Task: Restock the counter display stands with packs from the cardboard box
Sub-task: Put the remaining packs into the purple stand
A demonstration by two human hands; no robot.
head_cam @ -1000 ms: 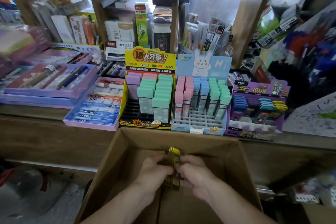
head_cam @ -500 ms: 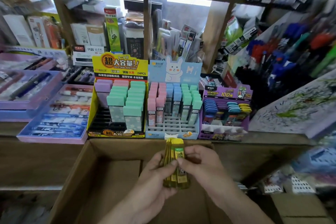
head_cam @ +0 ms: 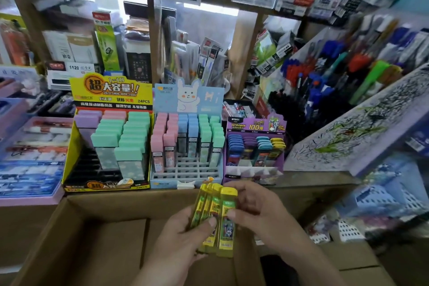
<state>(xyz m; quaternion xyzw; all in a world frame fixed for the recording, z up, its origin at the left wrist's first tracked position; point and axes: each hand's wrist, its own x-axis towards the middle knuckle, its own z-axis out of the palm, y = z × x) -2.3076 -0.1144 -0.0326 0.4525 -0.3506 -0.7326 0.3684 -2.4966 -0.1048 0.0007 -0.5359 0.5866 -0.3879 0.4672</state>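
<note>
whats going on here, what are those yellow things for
A person is restocking stationery. The left hand and right hand together grip a fanned bunch of yellow packs above the open cardboard box, in front of the counter. The purple stand on the right has similar yellow-topped packs in its end column. None of the held packs is in a stand yet.
</note>
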